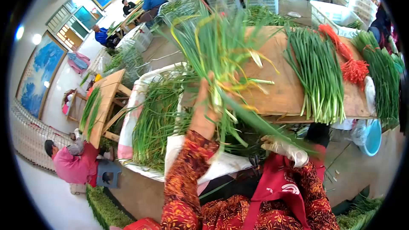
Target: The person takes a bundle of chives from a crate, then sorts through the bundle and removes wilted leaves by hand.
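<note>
Presently, the left hand (205, 110) is raised at the near left part of the wooden tabletop (279, 89), its fingers closed round the lower part of a loose leafy bunch (206, 44). Motion blur obscures the individual fingertips. The bunch is above the tabletop's left end, with its long axis running from the grip away from the body and slightly left; the leaf tips fan out at the far end, and several pale stalk ends project to the right. A strand of long leaves (257, 121) departs from this axis, sloping from the grip down and right toward the gloved right hand (284, 148). The right hand is low, just beyond the tabletop's near edge, with its fingers partly curled beside the strand; whether they grip it cannot be determined. The left hand is therefore the nearer to the main bunch. On the tabletop, right of the raised bunch, a flat bundle (317, 70) lies with its pale ends toward the near edge. Red ties (354, 70) lie to its right, followed by a second bundle (381, 76) at the tabletop's right end. Left of the tabletop, a white-lined container (127, 123) holds loose greens (155, 119).
</note>
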`<control>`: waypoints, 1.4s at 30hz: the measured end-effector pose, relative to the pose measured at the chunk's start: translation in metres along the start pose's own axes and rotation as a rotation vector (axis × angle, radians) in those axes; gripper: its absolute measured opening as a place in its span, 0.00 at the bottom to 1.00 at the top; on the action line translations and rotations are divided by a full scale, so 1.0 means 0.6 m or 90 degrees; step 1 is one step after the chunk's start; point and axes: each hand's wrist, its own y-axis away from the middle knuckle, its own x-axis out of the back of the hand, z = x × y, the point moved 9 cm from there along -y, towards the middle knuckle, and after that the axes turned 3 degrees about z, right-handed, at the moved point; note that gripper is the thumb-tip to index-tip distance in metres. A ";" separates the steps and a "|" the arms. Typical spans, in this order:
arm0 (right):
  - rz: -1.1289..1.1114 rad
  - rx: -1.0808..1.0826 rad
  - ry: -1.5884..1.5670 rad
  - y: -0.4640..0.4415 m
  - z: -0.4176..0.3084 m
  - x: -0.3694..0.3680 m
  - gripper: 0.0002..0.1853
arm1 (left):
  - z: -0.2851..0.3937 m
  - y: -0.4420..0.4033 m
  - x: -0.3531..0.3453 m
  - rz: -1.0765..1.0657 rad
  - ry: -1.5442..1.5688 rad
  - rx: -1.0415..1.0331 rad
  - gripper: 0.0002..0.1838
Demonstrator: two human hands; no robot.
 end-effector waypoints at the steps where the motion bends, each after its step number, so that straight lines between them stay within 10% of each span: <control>1: 0.006 0.028 -0.023 0.005 -0.016 0.009 0.23 | -0.046 -0.006 0.040 -0.022 0.045 0.031 0.23; 14: 0.029 -0.021 -0.079 0.023 -0.157 0.113 0.22 | -0.134 -0.033 0.111 -0.001 0.319 0.163 0.20; 22: 0.451 0.001 0.442 -0.132 -0.172 0.263 0.18 | -0.062 -0.032 0.013 -0.168 0.412 0.202 0.21; 31: 0.390 -0.108 0.454 -0.171 -0.154 0.296 0.12 | 0.034 -0.041 -0.028 -0.237 0.286 0.118 0.24; 37: 0.458 -0.315 0.046 -0.076 -0.079 0.266 0.17 | -0.057 -0.049 -0.004 -0.131 0.197 0.047 0.25; 42: 0.375 -0.158 0.270 -0.082 -0.121 0.231 0.23 | -0.161 -0.064 0.106 -0.010 -0.051 0.164 0.30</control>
